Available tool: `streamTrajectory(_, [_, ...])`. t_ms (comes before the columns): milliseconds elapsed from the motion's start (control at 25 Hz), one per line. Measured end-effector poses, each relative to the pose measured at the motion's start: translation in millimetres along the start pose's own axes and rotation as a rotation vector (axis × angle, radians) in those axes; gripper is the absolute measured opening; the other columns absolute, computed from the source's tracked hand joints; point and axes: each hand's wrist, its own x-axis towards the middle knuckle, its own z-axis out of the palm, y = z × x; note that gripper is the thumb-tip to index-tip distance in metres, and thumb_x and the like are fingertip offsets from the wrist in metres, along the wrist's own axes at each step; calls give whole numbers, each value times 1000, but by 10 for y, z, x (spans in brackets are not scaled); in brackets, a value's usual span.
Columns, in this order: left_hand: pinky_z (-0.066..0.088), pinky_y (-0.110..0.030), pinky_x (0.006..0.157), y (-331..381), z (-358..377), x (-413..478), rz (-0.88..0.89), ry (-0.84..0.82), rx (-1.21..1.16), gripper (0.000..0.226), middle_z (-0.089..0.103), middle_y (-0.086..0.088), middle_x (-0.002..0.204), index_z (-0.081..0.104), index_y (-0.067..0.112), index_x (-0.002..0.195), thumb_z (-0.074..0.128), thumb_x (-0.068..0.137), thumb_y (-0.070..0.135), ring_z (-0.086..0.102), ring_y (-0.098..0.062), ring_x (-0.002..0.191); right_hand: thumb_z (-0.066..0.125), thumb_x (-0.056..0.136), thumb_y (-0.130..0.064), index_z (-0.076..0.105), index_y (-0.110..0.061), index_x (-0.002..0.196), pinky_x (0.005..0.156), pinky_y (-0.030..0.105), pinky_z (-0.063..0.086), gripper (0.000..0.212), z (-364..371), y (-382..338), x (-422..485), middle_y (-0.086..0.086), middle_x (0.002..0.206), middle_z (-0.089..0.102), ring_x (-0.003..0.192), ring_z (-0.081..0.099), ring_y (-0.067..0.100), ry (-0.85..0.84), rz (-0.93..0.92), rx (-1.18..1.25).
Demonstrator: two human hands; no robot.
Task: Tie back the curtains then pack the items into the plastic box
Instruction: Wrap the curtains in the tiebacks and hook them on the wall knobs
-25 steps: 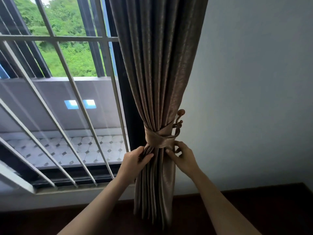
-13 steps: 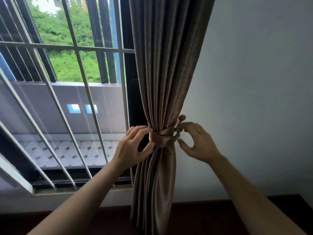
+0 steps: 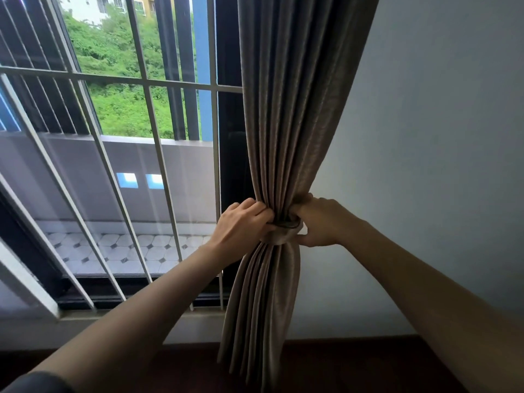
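**Two hands close on the gathered curtain at its band**

Head view: Both arms reach up from the lower corners of the frame and meet at the centre. There the brown curtain (image 3: 295,109) is drawn into a narrow bunch. It hangs from the top centre of the frame, pinches in at the middle and falls in folds to the bottom centre. A tieback band (image 3: 279,238) of the same cloth circles it at the narrowest spot.

The left hand (image 3: 241,226) grips the left side of the bunch, its fingers curled into the folds just above the band. The right hand (image 3: 323,222) holds the right side, with fingers wrapped over the top of the band and the thumb underneath, so the band is pinched between them.

White window bars (image 3: 147,109) fill the left half of the frame, with a tiled balcony floor (image 3: 127,251) and green bushes beyond. A pale wall (image 3: 439,137) takes up the right half. A dark floor (image 3: 340,364) runs along the bottom edge.
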Motion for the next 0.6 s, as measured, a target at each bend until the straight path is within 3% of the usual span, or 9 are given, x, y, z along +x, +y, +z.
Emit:
streamTrajectory(80, [44,-31,57,53,5,-76,3,17,-15,25,63,3,81,59,17,83,47,87,38,57,-19,71,63,81,-30,55,-16,101,66,26,36,25,-18,-48,-57,4,101,63,81,55,21,5,6,-15])
streamTrajectory(240, [43,-33,66,80,-7,-90,-34,-70,-41,38,68,4,91,60,19,105,48,80,46,62,-19,80,59,85,-30,58,-17,114,68,26,39,32,85,-23,-118,3,110,64,94,63,25,33,49,-73])
streamTrajectory(480, [43,-35,59,1,21,-159,7,-130,80,36,59,3,83,66,25,78,38,80,46,61,-18,69,55,86,-23,62,-16,107,69,29,39,24,306,-203,-60,6,108,64,96,62,28,29,73,-66])
streamTrajectory(600, [42,-34,59,-24,-85,-65,37,-85,106,32,59,6,75,67,27,71,41,80,45,60,-17,68,51,88,-28,64,-22,108,68,30,37,24,120,-198,-7,6,107,64,97,61,31,57,76,-187])
